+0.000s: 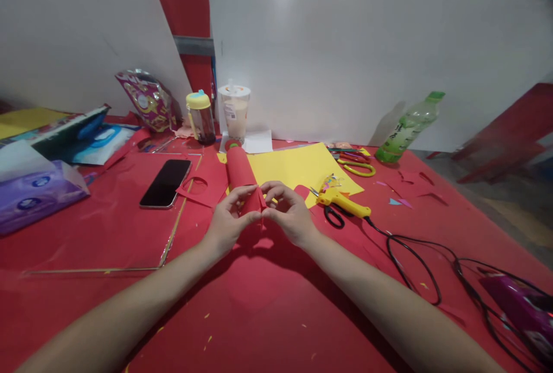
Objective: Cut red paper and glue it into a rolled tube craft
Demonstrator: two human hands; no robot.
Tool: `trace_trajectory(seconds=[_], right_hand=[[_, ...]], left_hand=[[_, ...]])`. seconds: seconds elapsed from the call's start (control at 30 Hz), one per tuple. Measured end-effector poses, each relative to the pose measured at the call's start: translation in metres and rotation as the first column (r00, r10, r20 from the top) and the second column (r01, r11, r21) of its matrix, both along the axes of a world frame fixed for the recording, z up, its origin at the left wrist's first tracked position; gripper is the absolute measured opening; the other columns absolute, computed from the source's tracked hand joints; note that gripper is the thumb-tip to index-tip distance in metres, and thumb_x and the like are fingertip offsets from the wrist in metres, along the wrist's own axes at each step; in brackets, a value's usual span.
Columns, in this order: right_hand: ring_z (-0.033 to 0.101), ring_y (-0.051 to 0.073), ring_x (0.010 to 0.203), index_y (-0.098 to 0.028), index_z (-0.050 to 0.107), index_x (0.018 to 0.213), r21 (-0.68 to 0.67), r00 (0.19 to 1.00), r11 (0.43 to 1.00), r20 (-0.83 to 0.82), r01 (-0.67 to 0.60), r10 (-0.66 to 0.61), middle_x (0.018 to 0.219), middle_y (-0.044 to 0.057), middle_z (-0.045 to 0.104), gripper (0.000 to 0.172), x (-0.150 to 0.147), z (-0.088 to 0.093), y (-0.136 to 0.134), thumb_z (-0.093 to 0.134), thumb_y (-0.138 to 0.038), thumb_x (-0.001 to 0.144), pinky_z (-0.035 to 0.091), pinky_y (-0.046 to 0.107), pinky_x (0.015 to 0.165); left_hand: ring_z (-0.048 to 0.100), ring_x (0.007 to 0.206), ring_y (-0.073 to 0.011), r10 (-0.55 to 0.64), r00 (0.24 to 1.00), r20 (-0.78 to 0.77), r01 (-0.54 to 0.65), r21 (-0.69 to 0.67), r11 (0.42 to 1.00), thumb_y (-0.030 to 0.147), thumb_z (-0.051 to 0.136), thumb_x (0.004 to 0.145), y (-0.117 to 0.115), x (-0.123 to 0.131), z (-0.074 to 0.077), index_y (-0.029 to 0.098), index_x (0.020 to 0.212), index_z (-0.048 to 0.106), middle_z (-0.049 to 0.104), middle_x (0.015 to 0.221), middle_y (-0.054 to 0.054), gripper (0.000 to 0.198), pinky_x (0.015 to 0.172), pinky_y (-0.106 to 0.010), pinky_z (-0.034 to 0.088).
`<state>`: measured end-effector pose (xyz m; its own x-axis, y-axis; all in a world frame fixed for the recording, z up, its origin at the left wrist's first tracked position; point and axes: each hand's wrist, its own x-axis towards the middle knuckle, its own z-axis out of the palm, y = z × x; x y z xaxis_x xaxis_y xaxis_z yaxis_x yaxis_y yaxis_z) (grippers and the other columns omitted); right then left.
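Note:
My left hand [230, 217] and my right hand [290, 212] meet over the middle of the red table. Between their thumbs and fingers they pinch a small folded piece of red paper [261, 199], whose exact shape is partly hidden. Just behind my left hand lies a red paper tube [240, 167]. A yellow sheet of paper [291, 167] is spread beyond my fingers. To the right of my right hand rests a yellow glue gun [345, 202], with black-handled scissors [334, 217] partly under it.
Left of my hands lie a phone [166, 183], a red sheet with a round hole [208, 190] and a purple tissue pack [47, 191]. A drink cup [235, 114], a yellow-lidded bottle [201, 117] and a green bottle [408, 131] stand behind. A black cord [421, 240] loops at right.

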<state>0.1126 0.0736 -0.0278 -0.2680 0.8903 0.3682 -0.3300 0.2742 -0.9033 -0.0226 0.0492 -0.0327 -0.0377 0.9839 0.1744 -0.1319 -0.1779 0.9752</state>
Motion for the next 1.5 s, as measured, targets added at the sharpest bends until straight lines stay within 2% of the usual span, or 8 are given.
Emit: trace_trajectory(seconds=[0.57, 0.8, 1.0, 1.3, 1.5], right_hand=[[0.051, 0.013, 0.090, -0.023, 0.058, 0.068, 0.010, 0.999, 0.999, -0.022, -0.034, 0.034, 0.089, 0.001, 0.049, 0.018, 0.000, -0.002, 0.000, 0.073, -0.027, 0.059, 0.046, 0.028, 0.076], [0.052, 0.011, 0.086, -0.025, 0.053, 0.079, -0.005, 0.996, 0.998, -0.055, -0.065, 0.065, 0.089, -0.001, 0.051, 0.026, 0.001, 0.002, -0.001, 0.072, -0.022, 0.061, 0.046, 0.027, 0.077], [0.052, 0.012, 0.084, -0.025, 0.050, 0.082, -0.019, 0.998, 0.998, 0.016, -0.052, 0.052, 0.088, -0.001, 0.051, 0.029, 0.002, 0.006, -0.003, 0.070, -0.025, 0.062, 0.045, 0.030, 0.077], [0.050, 0.014, 0.096, -0.026, 0.052, 0.082, 0.130, 0.997, 0.991, 0.067, -0.033, 0.025, 0.095, 0.001, 0.050, 0.022, 0.004, 0.006, -0.002, 0.066, -0.020, 0.066, 0.046, 0.031, 0.080], [0.051, 0.015, 0.094, -0.025, 0.054, 0.078, 0.167, 0.995, 0.986, 0.103, -0.013, -0.004, 0.095, 0.002, 0.049, 0.015, 0.004, 0.008, -0.002, 0.065, -0.024, 0.067, 0.047, 0.031, 0.079]], left_hand=[[0.054, 0.101, -0.0208, -0.013, 1.000, 0.008, 0.013, -0.001, 1.000, 0.029, 0.073, 0.058, -0.001, 0.001, 0.000, 0.021, 0.097, 0.060, 0.059, 0.108, -0.007, 0.042, 0.087, -0.034, 0.042], [0.054, 0.102, -0.0210, -0.039, 0.999, 0.022, 0.039, -0.005, 0.999, 0.026, 0.071, 0.061, -0.002, -0.001, -0.002, 0.021, 0.100, 0.059, 0.059, 0.110, -0.007, 0.041, 0.088, -0.036, 0.042], [0.054, 0.101, -0.0195, -0.027, 1.000, 0.000, 0.027, 0.032, 0.999, 0.025, 0.072, 0.060, -0.002, -0.001, 0.003, 0.022, 0.095, 0.061, 0.059, 0.106, -0.005, 0.037, 0.090, -0.035, 0.041], [0.053, 0.102, -0.0214, -0.018, 1.000, 0.012, 0.018, -0.004, 1.000, 0.028, 0.074, 0.057, -0.003, 0.000, 0.005, 0.020, 0.095, 0.062, 0.059, 0.108, -0.007, 0.041, 0.089, -0.036, 0.040], [0.052, 0.104, -0.0216, -0.005, 1.000, 0.028, 0.005, -0.017, 1.000, 0.029, 0.074, 0.056, -0.003, 0.000, 0.006, 0.020, 0.094, 0.062, 0.060, 0.107, -0.007, 0.041, 0.091, -0.036, 0.039]])
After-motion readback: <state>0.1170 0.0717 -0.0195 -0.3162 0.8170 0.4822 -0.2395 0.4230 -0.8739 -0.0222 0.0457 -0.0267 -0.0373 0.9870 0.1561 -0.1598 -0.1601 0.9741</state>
